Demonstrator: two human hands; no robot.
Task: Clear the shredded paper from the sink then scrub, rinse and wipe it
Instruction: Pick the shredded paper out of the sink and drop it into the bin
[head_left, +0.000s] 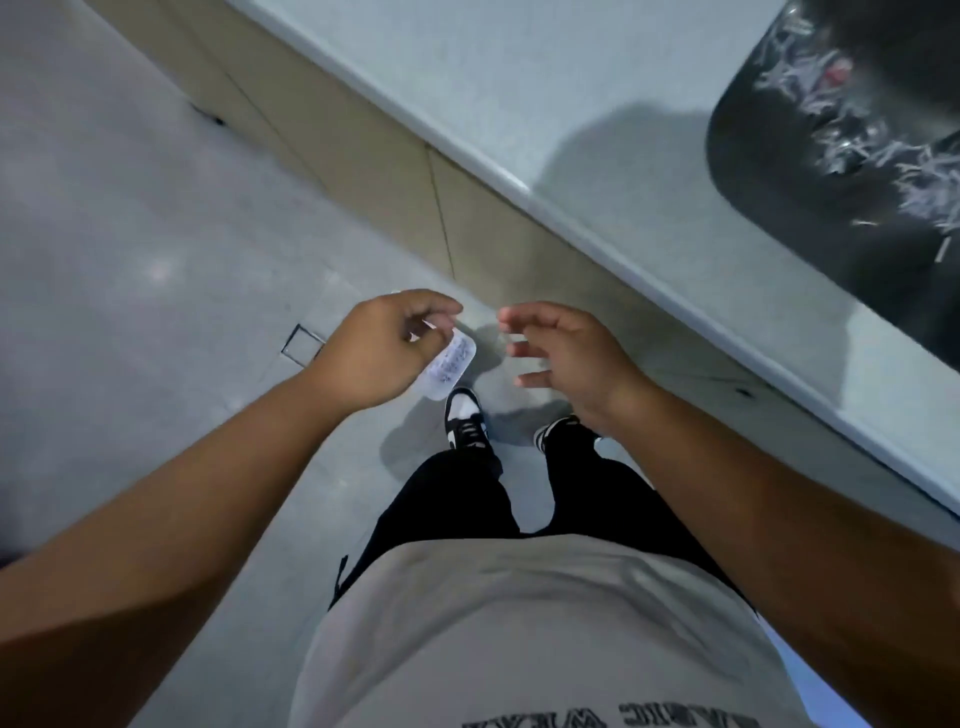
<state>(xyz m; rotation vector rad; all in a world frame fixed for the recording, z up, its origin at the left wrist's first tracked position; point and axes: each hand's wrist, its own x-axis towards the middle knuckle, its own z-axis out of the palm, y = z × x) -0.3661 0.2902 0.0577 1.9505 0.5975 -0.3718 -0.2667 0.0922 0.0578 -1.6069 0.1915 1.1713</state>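
Head camera view, looking steeply down the person's own body to the floor (130, 260).

The left hand (384, 353) is held out in front of the waist. Its grip is narrow, thumb and fingertips pinching the top edge of a small white slip of paper (451, 366) with faint handwriting on it. The slip hangs down from the fingers above the floor.

The right hand (571, 358) is level with it and just beside it, not touching the slip. Its grip is wide and holds nothing, the fingers spread and loosely bent toward the left hand.

A pale tabletop (519, 78) runs diagonally across the upper right. Set into it at the far right edge is a dark sink (779, 171), only partly in view. Shredded paper (852, 130) lies in the sink as a tangle of thin white strips, with a small red patch among them. Both hands are well apart from the sink.

Beige cabinet doors (363, 156) stand under the tabletop. Below the hands are black trousers, a black and white shoe (465, 421) and a light shirt. A small square frame (304, 340) is set in the floor near the left wrist.
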